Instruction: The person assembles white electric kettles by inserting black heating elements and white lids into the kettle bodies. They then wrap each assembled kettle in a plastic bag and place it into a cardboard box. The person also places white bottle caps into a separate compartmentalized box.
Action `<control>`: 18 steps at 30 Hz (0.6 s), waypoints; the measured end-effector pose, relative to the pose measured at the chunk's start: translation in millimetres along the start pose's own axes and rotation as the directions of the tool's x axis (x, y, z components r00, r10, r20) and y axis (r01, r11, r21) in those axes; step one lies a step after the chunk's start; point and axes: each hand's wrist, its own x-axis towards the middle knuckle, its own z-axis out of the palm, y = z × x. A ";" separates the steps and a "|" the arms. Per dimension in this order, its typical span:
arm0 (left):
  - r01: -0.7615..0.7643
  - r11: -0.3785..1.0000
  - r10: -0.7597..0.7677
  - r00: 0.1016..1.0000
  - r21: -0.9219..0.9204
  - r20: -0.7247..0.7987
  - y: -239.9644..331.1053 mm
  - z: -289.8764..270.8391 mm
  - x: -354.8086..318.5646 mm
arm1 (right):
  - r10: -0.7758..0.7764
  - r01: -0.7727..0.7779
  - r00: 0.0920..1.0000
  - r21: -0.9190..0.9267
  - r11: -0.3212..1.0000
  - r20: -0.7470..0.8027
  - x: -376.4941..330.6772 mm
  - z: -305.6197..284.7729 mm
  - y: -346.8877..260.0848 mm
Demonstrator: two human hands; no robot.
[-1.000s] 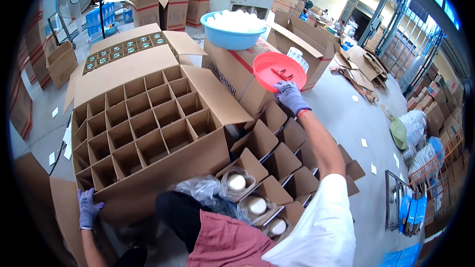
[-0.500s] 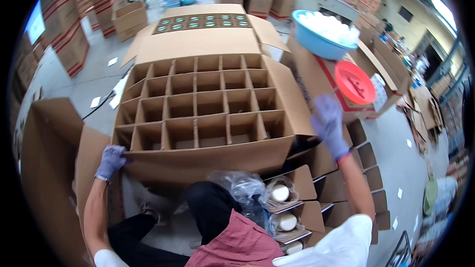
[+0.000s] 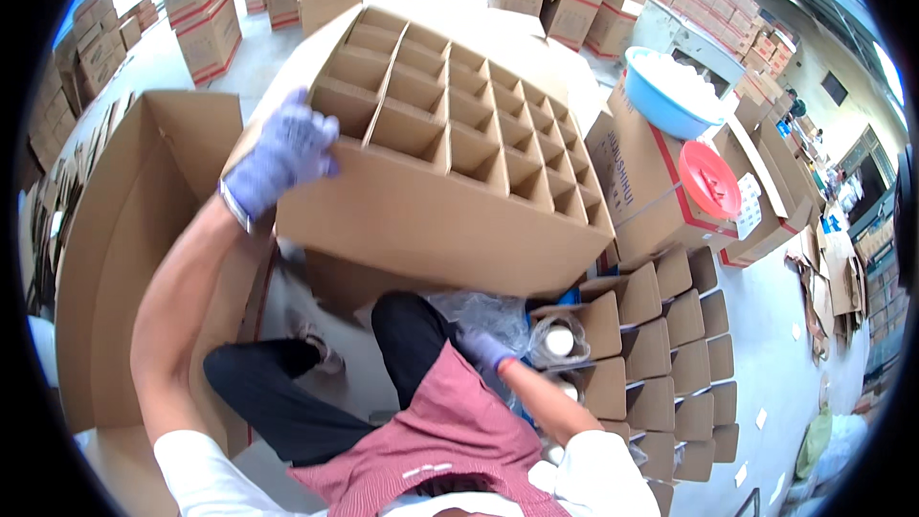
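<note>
A large brown carton [image 3: 421, 220] with a grid of cardboard dividers [image 3: 479, 129] stands in front of me, tilted so its left end is higher than its right. Over the upper left corner of its near wall curl the fingers of my left hand [image 3: 285, 155], in a purple glove. My right hand [image 3: 486, 349], gloved alike, is low beside my knee, at the crumpled see-through plastic [image 3: 488, 316]. Its fingers are partly hidden there. Just right of it are plastic-wrapped containers with white lids [image 3: 558, 341].
Several open narrow boxes [image 3: 670, 354] stand in rows at my right. Beyond them, a blue basin [image 3: 670, 101] of white pieces and a red basin [image 3: 708, 182] sit on a carton. An open tall carton [image 3: 144, 249] is on my left. Stacked cartons [image 3: 199, 14] stand farther back.
The divided carton's left end has risen and the carton has turned. My left hand has gone up with it. My right hand has come from the carton's right side down to the plastic.
</note>
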 end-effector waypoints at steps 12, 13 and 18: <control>-0.136 0.985 0.118 0.981 0.106 0.157 41.1 -185.9 26.6 | -0.057 0.061 0.956 0.385 -0.921 -0.287 -3.8 -164.4 -66.9; -0.180 0.981 0.169 0.976 0.075 0.134 49.3 -193.4 21.3 | -0.022 0.093 0.943 0.329 -0.940 -0.331 -3.9 -169.9 -65.0; -0.151 0.970 0.186 0.964 0.188 -0.188 45.8 -260.1 -44.2 | -0.018 0.043 0.872 0.114 -0.992 -0.489 -9.2 -218.0 -93.0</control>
